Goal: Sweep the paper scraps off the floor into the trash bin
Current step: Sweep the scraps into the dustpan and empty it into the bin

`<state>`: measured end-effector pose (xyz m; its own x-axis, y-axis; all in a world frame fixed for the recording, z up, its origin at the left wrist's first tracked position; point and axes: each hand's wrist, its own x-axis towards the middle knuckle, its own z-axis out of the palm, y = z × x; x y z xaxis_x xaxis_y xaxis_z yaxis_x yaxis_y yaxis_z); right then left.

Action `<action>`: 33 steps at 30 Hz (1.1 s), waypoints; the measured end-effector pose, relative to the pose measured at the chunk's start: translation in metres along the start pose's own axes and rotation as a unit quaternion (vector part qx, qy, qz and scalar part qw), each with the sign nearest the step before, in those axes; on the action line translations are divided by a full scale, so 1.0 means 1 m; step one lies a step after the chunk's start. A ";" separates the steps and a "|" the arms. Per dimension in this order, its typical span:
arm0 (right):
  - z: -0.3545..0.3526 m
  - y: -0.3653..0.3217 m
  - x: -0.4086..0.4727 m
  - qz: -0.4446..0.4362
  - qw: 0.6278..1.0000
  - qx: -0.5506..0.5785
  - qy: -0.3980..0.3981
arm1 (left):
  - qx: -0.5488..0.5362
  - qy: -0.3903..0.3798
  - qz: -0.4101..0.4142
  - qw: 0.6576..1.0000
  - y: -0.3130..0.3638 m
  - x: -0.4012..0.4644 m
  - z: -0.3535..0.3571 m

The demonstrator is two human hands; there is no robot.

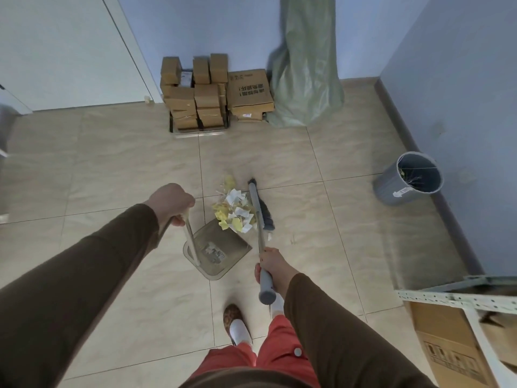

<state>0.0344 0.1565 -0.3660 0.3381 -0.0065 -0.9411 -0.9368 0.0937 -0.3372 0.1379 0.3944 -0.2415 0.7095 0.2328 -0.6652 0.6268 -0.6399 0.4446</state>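
A heap of white and yellow paper scraps (234,212) lies on the tiled floor at the mouth of a translucent dustpan (221,252). My left hand (172,203) grips the top of the dustpan's upright handle. My right hand (270,261) grips the grey broom handle (264,284). The broom head (261,208) rests just right of the scraps, touching the heap. The grey trash bin (408,179) stands by the right wall, tilted in view, with some debris inside.
Stacked cardboard boxes (215,93) and a green sack (306,68) stand against the far wall. A metal shelf with a large box (458,331) fills the near right. A door (64,49) is at the left. My feet (237,326) are below the dustpan.
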 end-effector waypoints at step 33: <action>-0.080 -0.133 0.081 -0.149 0.684 -0.713 0.041 | -0.170 0.061 -0.058 0.982 -0.014 0.012 0.025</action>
<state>0.1790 0.0641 -0.3992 0.5826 0.1245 -0.8032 0.0165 -0.9898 -0.1415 0.1295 0.3881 -0.2706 0.6469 0.3887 -0.6561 0.7626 -0.3278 0.5577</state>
